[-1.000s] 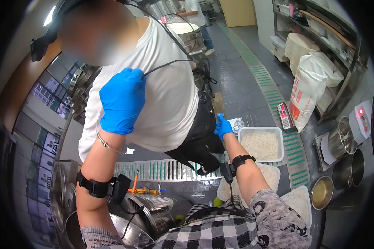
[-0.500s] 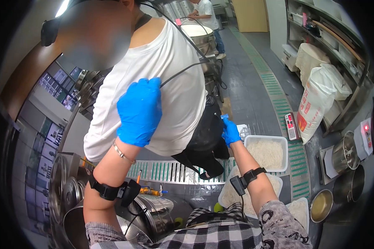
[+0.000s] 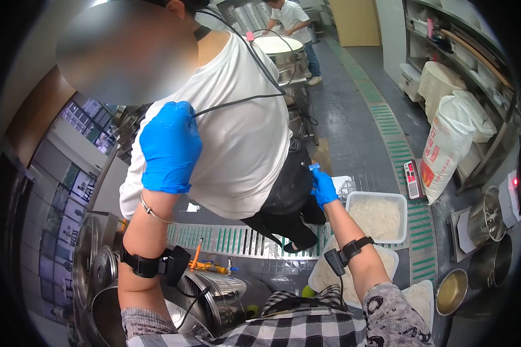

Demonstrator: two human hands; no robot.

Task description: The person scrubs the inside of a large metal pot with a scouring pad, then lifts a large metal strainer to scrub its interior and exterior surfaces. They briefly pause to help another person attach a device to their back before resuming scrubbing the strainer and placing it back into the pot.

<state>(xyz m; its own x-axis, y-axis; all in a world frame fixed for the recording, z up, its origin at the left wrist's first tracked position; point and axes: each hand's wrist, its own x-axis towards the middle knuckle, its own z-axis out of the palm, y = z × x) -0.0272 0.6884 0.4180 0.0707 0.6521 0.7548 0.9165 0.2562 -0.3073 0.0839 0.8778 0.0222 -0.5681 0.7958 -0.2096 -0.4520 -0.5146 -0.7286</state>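
Note:
A person in a white shirt (image 3: 237, 127) and black trousers stands close in front of me, a black cable (image 3: 243, 101) running across the back. My left hand (image 3: 171, 147), in a blue glove, is closed in a fist around the end of this cable, in front of the shirt. Low beside the person's trousers, my right hand (image 3: 324, 188), also gloved in blue, pinches a small blue-and-white item (image 3: 314, 166) that is too small to identify.
Tubs of pale noodle-like strands (image 3: 377, 218) sit at the lower right, near a red scale (image 3: 411, 179) and a white sack (image 3: 446, 147). Metal pots (image 3: 450, 292) flank both sides. A co-worker (image 3: 289, 20) stands at a round vat (image 3: 278, 45) farther back.
My left hand has moved left and slightly down, drawing the cable with it. The right hand has shifted slightly right. The co-worker at the back leans further into view.

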